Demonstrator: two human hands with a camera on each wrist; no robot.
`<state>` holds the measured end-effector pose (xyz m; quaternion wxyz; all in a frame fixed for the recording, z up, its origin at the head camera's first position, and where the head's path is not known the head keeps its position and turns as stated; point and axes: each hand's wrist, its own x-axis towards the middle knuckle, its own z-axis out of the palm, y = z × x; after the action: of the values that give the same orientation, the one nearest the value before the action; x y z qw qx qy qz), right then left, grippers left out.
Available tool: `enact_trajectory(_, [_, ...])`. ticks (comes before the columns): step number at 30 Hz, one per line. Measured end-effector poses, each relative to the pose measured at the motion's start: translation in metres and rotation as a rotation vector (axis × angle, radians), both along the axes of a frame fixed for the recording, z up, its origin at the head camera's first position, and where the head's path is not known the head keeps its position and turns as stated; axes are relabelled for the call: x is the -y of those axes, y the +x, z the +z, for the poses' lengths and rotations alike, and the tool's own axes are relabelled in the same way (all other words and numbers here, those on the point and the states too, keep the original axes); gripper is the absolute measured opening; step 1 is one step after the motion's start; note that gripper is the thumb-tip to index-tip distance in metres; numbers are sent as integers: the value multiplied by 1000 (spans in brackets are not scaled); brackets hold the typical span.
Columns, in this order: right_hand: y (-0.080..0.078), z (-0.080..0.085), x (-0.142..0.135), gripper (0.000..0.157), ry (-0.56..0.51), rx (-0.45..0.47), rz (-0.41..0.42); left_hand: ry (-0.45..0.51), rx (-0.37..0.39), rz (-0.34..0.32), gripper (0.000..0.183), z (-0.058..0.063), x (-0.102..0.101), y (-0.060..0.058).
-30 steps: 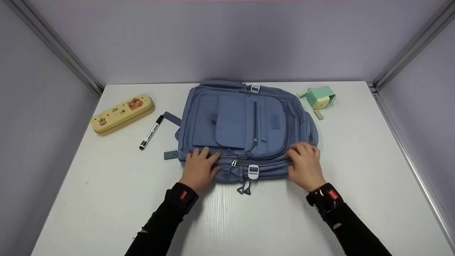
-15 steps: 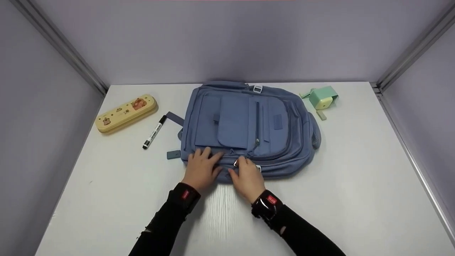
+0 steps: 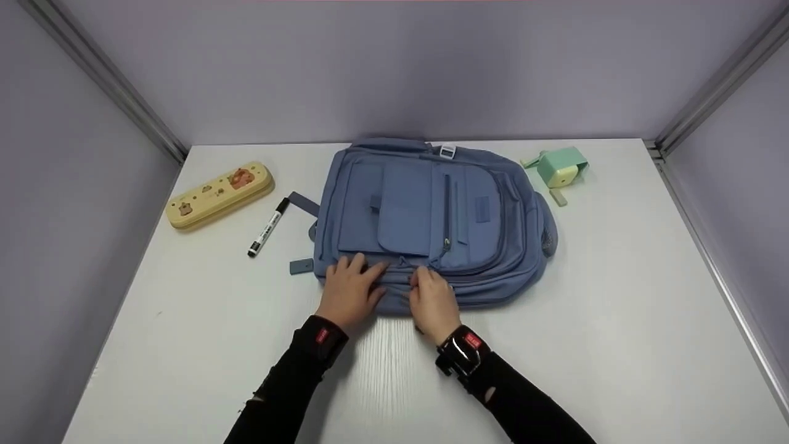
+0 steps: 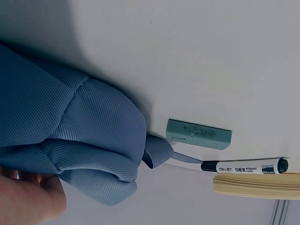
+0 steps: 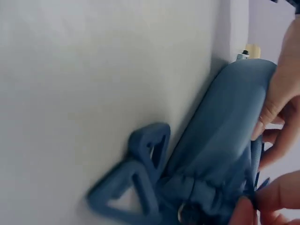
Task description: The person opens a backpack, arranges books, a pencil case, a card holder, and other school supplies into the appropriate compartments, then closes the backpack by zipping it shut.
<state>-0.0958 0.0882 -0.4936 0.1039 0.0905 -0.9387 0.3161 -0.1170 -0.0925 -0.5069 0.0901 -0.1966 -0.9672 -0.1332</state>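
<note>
A blue backpack lies flat on the white table, its front pockets facing up. My left hand grips the backpack's near edge toward its left end; in the left wrist view, that hand's curled fingers show against the fabric. Close beside it, my right hand pinches a zipper pull at the near-side zipper, and the fingertips largely hide the pull. In the right wrist view, two triangular pulls hang from the bag's lower side onto the table.
Left of the bag lie a yellow pencil case, a whiteboard marker and a blue-green eraser-like block. A green and yellow pencil sharpener and a small green block are at right. Walls enclose the table.
My right hand has left the bag's right end and moved left to the zipper pull near the middle. The left hand keeps its hold on the near edge.
</note>
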Motion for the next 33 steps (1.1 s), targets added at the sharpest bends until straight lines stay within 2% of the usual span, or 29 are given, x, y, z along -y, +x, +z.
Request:
enact_trajectory(6, [2,5,-29,9,-13,43,26,15,30,4,43,-1,0,0])
enact_trajectory(13, [2,7,-74,11,-9,3,-51,25,29,7,42,-2,0,0])
enact_trajectory(17, [1,11,-99,10,1,9,-73,28,37,11,42,-1,0,-1])
enact_trajectory(22, [-6,21,-128,8,36,41,-107,24,40,10,42,0,1,0])
enact_trajectory(28, [-21,32,-163,6,61,75,-168,22,52,20,43,0,3,0])
enact_trajectory(33, [-27,32,-175,6,39,57,-202,28,40,22,43,-2,0,1])
